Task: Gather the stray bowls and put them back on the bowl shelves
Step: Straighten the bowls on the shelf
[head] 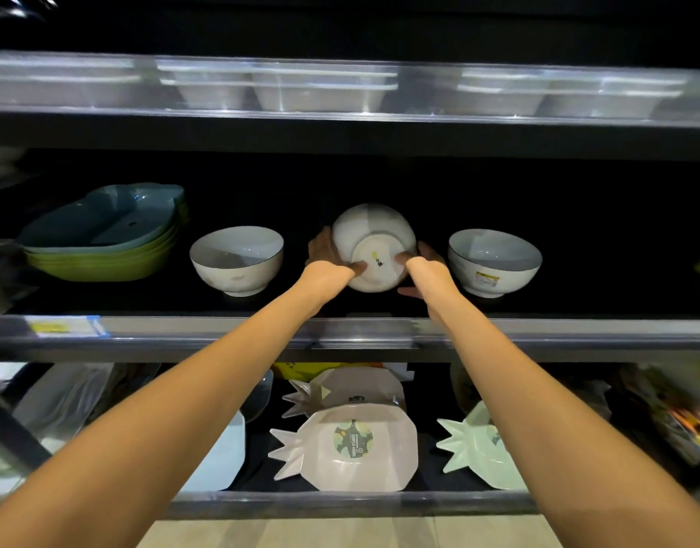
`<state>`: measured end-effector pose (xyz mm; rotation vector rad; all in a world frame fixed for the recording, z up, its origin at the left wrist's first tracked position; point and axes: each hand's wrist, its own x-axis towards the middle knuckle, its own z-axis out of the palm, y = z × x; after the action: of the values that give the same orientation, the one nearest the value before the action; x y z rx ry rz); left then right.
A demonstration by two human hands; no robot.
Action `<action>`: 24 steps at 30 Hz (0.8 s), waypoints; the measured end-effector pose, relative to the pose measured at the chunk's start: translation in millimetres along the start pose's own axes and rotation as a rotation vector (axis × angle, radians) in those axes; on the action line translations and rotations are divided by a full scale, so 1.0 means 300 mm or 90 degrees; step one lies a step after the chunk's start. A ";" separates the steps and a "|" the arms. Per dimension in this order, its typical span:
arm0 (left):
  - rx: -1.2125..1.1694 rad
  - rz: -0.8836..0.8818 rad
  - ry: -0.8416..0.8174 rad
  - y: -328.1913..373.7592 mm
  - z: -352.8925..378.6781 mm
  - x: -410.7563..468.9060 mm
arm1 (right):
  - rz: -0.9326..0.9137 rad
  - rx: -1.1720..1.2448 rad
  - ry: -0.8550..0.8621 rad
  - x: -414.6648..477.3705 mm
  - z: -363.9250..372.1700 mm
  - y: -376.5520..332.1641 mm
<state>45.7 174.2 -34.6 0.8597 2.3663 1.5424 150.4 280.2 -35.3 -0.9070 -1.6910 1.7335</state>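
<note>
Dark shelf [380,306], round glossy wht bowl [374,247]

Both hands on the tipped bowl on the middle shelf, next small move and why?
Probably tip the held bowl upright and set it down. Its base faces the camera, clamped between left hand and right hand, in the gap between two upright bowls.

Dark middle shelf [577,328] with two upright white bowls [237,261] [494,263] and stacked green dishes [103,239].
</note>
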 end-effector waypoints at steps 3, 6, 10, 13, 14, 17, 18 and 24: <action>0.142 0.057 0.007 0.013 -0.020 -0.009 | 0.058 0.065 -0.023 -0.016 -0.005 -0.040; 0.188 0.118 0.037 0.033 -0.043 -0.027 | 0.092 0.136 -0.099 -0.022 -0.014 -0.062; 0.253 0.194 0.000 0.035 -0.063 -0.047 | 0.122 0.148 -0.112 -0.008 -0.008 -0.052; 0.303 0.230 -0.086 0.029 -0.078 -0.060 | 0.136 0.261 -0.107 0.010 0.000 -0.036; 0.287 0.250 -0.090 0.026 -0.078 -0.061 | 0.139 0.308 -0.113 0.016 0.001 -0.033; 0.130 0.194 -0.073 0.037 -0.060 -0.081 | 0.129 0.339 -0.096 0.030 0.016 -0.023; 0.054 0.130 -0.069 0.047 -0.051 -0.084 | 0.117 0.326 -0.079 0.033 0.023 -0.020; -0.315 -0.096 0.023 0.050 0.006 -0.021 | 0.024 0.261 -0.037 0.045 0.046 -0.014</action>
<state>57.1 176.6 -23.0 0.5293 1.8793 1.9599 131.0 282.4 -32.5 -0.7064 -1.2851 2.0464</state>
